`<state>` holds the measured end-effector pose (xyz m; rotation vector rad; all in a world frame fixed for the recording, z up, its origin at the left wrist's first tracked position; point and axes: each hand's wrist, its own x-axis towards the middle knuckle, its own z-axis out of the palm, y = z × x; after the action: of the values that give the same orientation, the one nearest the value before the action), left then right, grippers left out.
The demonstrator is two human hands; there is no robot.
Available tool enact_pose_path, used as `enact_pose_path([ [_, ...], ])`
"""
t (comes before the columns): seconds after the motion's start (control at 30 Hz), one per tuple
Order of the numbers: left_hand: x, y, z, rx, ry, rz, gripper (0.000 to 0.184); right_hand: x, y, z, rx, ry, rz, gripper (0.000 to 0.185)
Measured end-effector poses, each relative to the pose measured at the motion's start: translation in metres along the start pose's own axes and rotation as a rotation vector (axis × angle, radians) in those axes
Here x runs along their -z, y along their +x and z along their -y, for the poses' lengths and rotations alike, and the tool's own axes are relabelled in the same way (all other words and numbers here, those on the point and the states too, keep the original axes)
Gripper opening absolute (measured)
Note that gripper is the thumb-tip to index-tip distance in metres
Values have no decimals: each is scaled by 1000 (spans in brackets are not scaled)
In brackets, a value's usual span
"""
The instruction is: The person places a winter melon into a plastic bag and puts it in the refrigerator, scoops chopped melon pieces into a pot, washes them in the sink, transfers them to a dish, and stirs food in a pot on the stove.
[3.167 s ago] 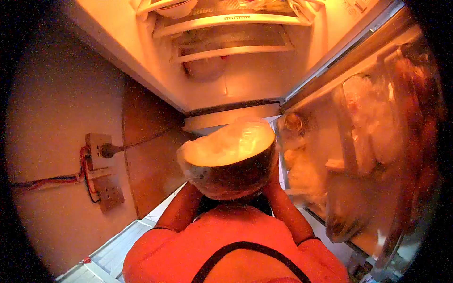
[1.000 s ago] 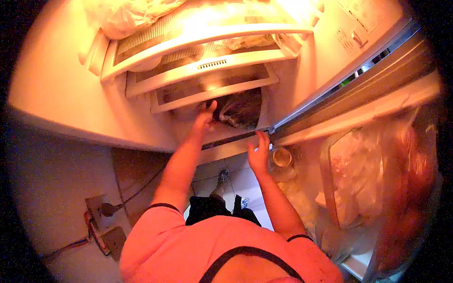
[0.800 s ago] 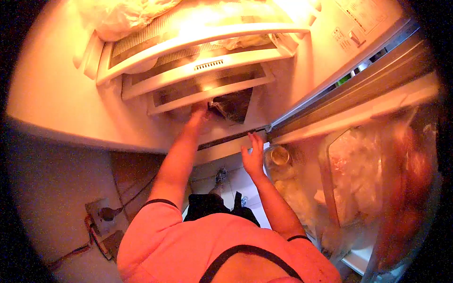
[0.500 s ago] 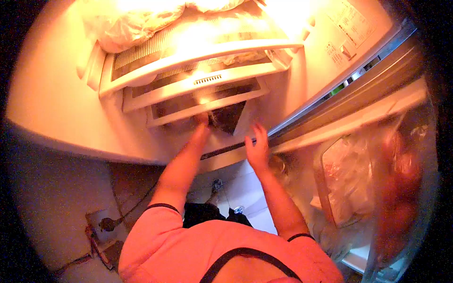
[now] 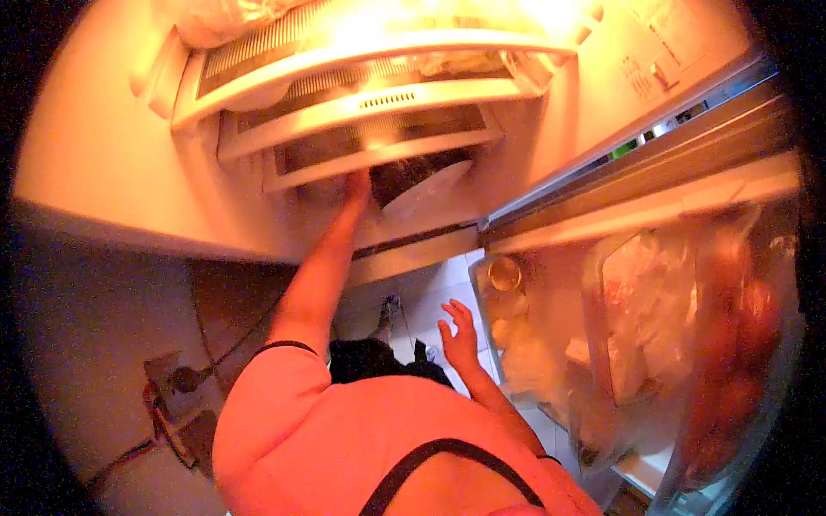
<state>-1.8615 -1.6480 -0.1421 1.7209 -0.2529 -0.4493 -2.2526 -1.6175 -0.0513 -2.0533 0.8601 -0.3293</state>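
My left hand [image 5: 360,182] reaches into the open fridge, at the front edge of the lowest glass shelf [image 5: 430,153]. Its fingers go out of sight at that edge, so I cannot see what they grip, if anything. Beside it, below the shelf, is a dark opening [image 5: 409,179] bordered on the right by a pale curved panel [image 5: 439,191]. My right hand [image 5: 459,335] hangs in the air above the tiled floor, fingers apart and holding nothing, left of the open fridge door.
Two more shelves [image 5: 387,101] rise above, with a plastic bag [image 5: 228,19] on top. The open door [image 5: 637,185] stands to my right, its racks holding bagged items [image 5: 641,301] and a round jar lid [image 5: 505,273]. A plug and cable [image 5: 188,378] are at the lower left.
My right hand has dropped back from beside the door edge towards my body. My left hand stays at the lowest shelf, and the pale panel's edge next to the dark opening looks more slanted.
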Motion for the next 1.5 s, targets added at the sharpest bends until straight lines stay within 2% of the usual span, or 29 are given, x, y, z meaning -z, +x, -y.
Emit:
enact_pose_path([
  [0.13,-8,-58,10,181,-108,150,95,19,-38,-21,-114,49,5,32],
  [0.23,-16,-87,-51,344,-259,154,103,28,-67,-47,-191,-4,-57,32],
  [0.3,-36,-44,18,366,-338,145,114,32,-83,-58,-325,91,-82,29],
  [0.37,-36,-48,7,328,-359,104,115,40,-106,-80,-266,-50,-31,30],
  [0.43,-47,-57,-9,292,-312,25,114,45,-131,-67,-380,109,-159,27],
  [0.47,-53,-59,-20,277,-247,-54,113,47,-149,-85,-569,-21,-45,27],
  [0.5,-64,-44,-1,175,-187,-116,110,49,-167,-104,-741,-162,105,27],
  [0.53,-77,-32,29,82,-125,-172,107,52,-182,-113,-777,-178,146,27],
  [0.63,-61,-11,16,207,-193,-22,101,63,-218,-145,-684,-50,78,27],
  [0.8,-11,3,-10,214,-250,177,90,83,-286,-209,-646,86,20,28],
  [0.9,8,20,-27,150,-179,175,84,91,-339,-295,-421,251,-42,29],
  [0.93,6,21,-30,118,-134,129,81,128,-308,-214,-493,693,-124,27],
  [0.97,2,21,-32,82,-77,55,79,141,-325,-248,-554,248,-3,27],
  [1.0,1,13,-28,56,-35,-4,77,152,-333,-260,-568,19,47,27],
  [1.03,0,0,-21,37,0,-35,75,163,-342,-276,-581,-208,100,27],
  [1.1,4,-50,12,4,46,-80,71,202,-335,-285,-1008,680,-378,25],
  [1.13,9,-82,36,11,67,-75,69,209,-327,-293,-991,674,-368,25],
  [1.2,23,-154,91,58,123,-51,64,222,-310,-320,-556,713,-618,25],
  [1.23,32,-189,126,114,146,-33,62,229,-300,-325,-471,672,-650,25],
  [1.3,52,-273,195,252,142,-19,58,246,-287,-333,-492,546,-576,25],
  [1.37,76,-374,167,431,-147,-83,54,256,-277,-334,-478,464,-470,26],
  [1.43,108,-459,151,517,-233,-192,48,262,-267,-327,-434,400,-371,26],
  [1.5,144,-496,162,513,-24,-68,45,264,-257,-315,-371,361,-281,27],
])
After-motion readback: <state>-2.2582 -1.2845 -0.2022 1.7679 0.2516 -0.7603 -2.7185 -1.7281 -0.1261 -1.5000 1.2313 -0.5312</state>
